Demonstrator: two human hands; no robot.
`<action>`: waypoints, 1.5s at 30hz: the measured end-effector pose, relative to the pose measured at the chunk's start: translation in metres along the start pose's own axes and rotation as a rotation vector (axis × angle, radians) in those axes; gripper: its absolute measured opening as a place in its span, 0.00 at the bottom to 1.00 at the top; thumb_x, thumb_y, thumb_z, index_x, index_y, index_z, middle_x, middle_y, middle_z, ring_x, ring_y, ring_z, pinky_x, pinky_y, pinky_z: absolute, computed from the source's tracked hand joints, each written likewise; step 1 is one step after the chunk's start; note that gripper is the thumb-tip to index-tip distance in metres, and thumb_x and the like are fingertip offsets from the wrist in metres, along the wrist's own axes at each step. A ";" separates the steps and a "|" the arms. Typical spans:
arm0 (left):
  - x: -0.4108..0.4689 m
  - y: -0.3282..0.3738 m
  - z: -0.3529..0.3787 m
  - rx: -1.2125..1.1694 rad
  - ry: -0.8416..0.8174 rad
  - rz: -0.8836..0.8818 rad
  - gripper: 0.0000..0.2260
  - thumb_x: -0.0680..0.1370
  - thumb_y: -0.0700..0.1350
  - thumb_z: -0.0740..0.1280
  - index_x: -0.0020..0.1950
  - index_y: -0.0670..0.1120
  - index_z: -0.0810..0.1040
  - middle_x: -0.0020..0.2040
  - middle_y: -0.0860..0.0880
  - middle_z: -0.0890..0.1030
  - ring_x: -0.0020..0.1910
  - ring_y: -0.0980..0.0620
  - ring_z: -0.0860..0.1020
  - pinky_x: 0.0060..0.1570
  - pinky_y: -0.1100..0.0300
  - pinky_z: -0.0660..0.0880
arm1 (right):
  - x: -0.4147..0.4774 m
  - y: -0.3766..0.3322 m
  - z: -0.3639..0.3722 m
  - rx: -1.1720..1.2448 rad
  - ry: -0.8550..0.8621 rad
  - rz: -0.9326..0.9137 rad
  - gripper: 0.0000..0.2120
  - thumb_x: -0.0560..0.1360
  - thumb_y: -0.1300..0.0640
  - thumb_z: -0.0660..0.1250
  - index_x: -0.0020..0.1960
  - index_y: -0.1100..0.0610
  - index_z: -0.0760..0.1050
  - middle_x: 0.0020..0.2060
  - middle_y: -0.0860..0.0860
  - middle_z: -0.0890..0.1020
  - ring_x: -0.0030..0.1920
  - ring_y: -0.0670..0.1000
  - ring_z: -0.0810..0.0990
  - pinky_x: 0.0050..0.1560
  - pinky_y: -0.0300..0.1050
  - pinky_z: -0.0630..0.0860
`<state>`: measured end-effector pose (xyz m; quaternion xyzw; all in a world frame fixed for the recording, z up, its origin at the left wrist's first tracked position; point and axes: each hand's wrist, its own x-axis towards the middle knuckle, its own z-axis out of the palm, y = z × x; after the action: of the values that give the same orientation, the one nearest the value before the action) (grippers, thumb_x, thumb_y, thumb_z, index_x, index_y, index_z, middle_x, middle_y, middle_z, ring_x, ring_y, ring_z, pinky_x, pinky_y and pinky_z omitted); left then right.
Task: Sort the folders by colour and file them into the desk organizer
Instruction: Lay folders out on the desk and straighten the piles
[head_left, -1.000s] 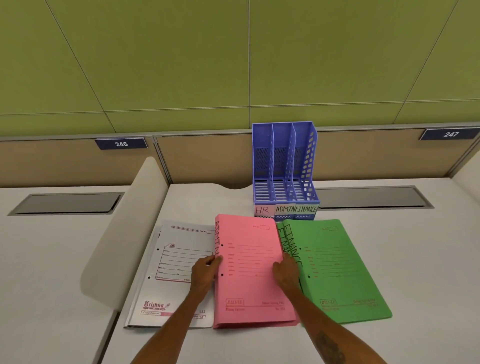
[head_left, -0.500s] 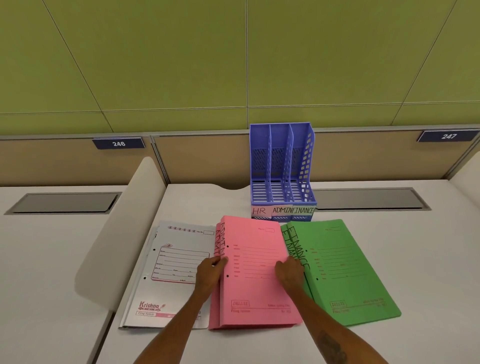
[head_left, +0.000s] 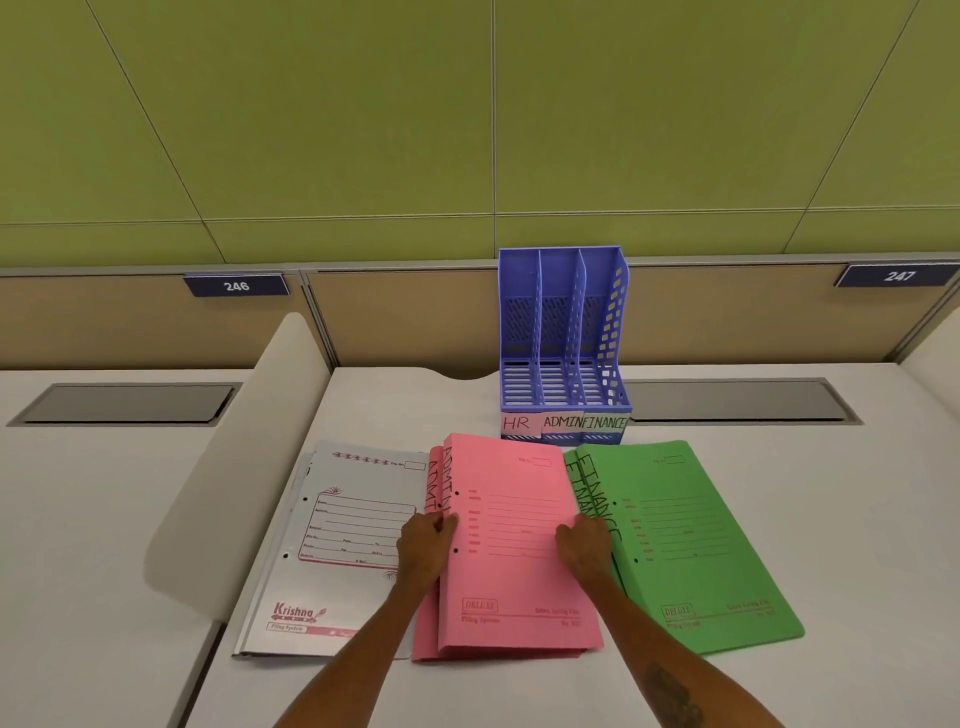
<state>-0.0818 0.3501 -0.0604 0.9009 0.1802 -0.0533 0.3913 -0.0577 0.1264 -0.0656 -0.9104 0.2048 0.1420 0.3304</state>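
Three piles of folders lie side by side on the white desk (head_left: 857, 519): white folders (head_left: 343, 540) on the left, pink folders (head_left: 519, 551) marked ADMIN in the middle, green folders (head_left: 691, 540) marked FINANCE on the right. My left hand (head_left: 426, 543) grips the left edge of the top pink folder. My right hand (head_left: 584, 545) grips its right edge. That top folder sits shifted a little to the right of the pink one beneath. Behind the piles stands a blue desk organizer (head_left: 563, 343) with three empty slots labelled HR, ADMIN, FINANCE.
A curved white divider (head_left: 234, 467) rises at the desk's left side. Grey cable flaps (head_left: 737, 400) (head_left: 124, 402) are set into the desks. A tan and green partition wall (head_left: 467, 156) with plates 246 and 247 closes off the back.
The top pink folder has slid slightly right and lifted off the pink one below, so a second ADMIN spine shows. Both hands stay on its edges.
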 end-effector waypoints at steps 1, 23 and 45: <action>0.000 0.001 0.000 0.018 0.016 0.002 0.15 0.82 0.51 0.62 0.58 0.44 0.82 0.50 0.47 0.85 0.40 0.53 0.79 0.42 0.65 0.76 | 0.001 0.000 0.000 -0.007 -0.007 -0.002 0.12 0.80 0.57 0.59 0.57 0.65 0.73 0.61 0.58 0.72 0.58 0.55 0.75 0.58 0.48 0.76; -0.014 0.009 -0.005 0.199 0.098 0.033 0.12 0.81 0.51 0.63 0.61 0.47 0.76 0.60 0.49 0.79 0.54 0.50 0.80 0.53 0.53 0.79 | -0.015 0.000 -0.004 -0.076 -0.030 -0.080 0.12 0.81 0.61 0.57 0.52 0.66 0.76 0.51 0.59 0.82 0.44 0.53 0.80 0.44 0.43 0.80; -0.012 0.005 -0.037 0.499 0.005 0.123 0.30 0.82 0.61 0.51 0.81 0.51 0.51 0.81 0.49 0.50 0.80 0.44 0.45 0.78 0.41 0.46 | -0.021 -0.039 -0.009 -0.258 0.062 -0.318 0.29 0.81 0.41 0.53 0.78 0.54 0.58 0.77 0.55 0.62 0.76 0.58 0.61 0.75 0.61 0.61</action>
<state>-0.0923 0.3703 -0.0291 0.9790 0.1074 -0.0698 0.1589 -0.0563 0.1532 -0.0295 -0.9699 0.0487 0.0853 0.2226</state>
